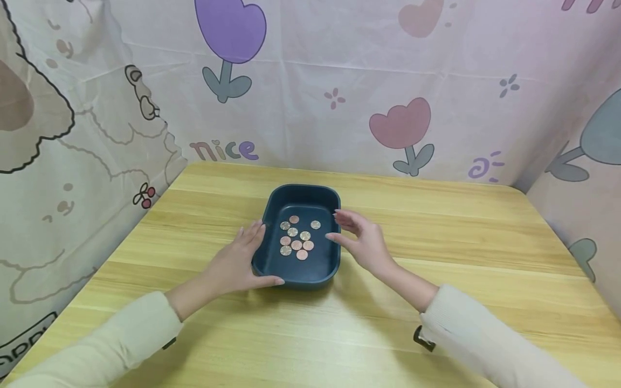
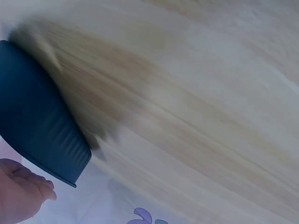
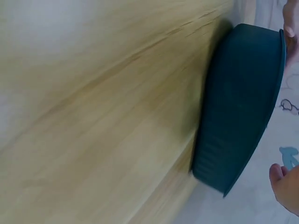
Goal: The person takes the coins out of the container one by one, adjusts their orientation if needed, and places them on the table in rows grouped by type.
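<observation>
A dark blue rounded tray [image 1: 310, 272] sits on the table, holding several coins. Some are copper-coloured, like one coin [image 1: 302, 255] near the front, and others look paler, like a coin [image 1: 316, 224] to the right. My left hand [image 1: 235, 264] is at the tray's left side, fingers extended by the left rim and thumb stretched along the front-left corner. At the right rim is my right hand [image 1: 365, 240], thumb and fingers apart and nothing between them. The tray's outer wall [image 2: 42, 116] fills the left of the left wrist view.
The wooden table [image 1: 466, 258] has light yellow grain. A patterned cloth [image 1: 315, 124] with flowers and cartoon figures hangs behind it and at both sides. Dark straps [image 1: 424, 338] show beneath the cream sleeves [image 1: 485, 334].
</observation>
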A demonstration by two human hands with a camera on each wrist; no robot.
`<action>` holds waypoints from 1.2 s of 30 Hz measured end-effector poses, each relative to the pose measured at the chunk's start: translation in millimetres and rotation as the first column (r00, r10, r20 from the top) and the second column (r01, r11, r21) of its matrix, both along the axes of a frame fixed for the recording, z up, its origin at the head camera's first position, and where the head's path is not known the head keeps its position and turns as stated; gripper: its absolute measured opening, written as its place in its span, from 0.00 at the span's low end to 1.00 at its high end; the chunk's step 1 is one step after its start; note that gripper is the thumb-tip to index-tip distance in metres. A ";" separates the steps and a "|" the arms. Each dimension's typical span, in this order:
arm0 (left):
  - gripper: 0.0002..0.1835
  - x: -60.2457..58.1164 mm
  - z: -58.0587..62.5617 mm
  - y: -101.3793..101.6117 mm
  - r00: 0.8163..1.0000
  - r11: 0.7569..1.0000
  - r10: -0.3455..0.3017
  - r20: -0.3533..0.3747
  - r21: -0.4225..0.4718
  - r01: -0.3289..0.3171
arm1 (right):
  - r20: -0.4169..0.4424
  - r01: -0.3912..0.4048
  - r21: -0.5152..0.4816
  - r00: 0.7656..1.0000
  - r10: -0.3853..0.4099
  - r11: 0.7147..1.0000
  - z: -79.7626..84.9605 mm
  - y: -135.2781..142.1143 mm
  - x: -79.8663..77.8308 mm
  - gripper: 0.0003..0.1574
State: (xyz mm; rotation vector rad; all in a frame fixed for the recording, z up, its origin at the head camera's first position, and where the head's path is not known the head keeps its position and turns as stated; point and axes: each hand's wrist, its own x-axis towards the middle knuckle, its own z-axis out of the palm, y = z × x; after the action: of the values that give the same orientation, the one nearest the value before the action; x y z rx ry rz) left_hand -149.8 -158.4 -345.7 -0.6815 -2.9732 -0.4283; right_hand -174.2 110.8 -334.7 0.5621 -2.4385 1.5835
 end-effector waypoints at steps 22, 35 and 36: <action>0.57 1.8 1.7 -5.6 0.999 0.999 0.011 0.052 -0.052 -0.008 | 0.280 -0.242 0.540 0.955 0.099 0.806 -10.6 -67.3 -31.6 0.05; 0.57 1.0 0.7 -5.7 0.999 0.999 -0.001 0.045 -0.053 0.004 | 0.280 -0.197 0.675 0.960 0.000 0.711 -23.4 -76.7 -36.3 0.03; 0.57 1.1 0.6 -5.7 0.999 0.998 -0.002 0.042 -0.056 0.004 | 0.279 -0.196 0.676 0.960 0.000 0.711 -23.7 -77.2 -36.0 0.03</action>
State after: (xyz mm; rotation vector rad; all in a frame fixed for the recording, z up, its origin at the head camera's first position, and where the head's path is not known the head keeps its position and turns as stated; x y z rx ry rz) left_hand -148.8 -164.1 -345.1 -0.6907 -3.0343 -0.3652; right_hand -210.3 33.6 -358.4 0.6196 -3.2566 0.7118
